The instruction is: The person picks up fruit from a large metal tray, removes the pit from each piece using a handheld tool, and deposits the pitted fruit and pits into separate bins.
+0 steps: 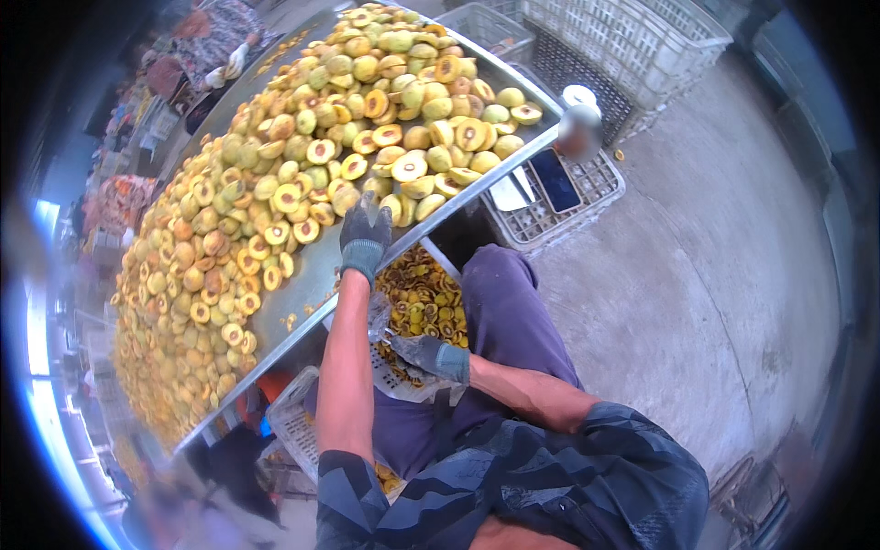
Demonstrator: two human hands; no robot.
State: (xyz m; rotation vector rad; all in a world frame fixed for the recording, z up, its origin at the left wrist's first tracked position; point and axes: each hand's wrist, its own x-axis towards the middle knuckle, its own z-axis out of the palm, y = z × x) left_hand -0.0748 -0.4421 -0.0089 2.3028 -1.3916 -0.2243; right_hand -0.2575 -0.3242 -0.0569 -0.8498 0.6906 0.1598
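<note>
A big heap of halved yellow peaches (302, 165), many with brown pits showing, lies on a metal-edged table (307, 275). My left hand (365, 240), in a dark glove with a grey-green cuff, reaches over the near edge; its fingers stretch out against the closest peach halves, with none clearly held. Lower down, my right hand (429, 356), gloved the same way, is closed just above a crate (440, 252) of cut peach pieces (422, 293) between my legs. Something shiny shows near its fingertips, too small to make out.
Beside my knee, an upturned grey crate (600, 188) carries a phone (555, 180) and a white item. Stacked pale crates (632, 50) stand behind it. Another light crate (298, 422) sits under the table at left. Other people (206, 41) are across the table.
</note>
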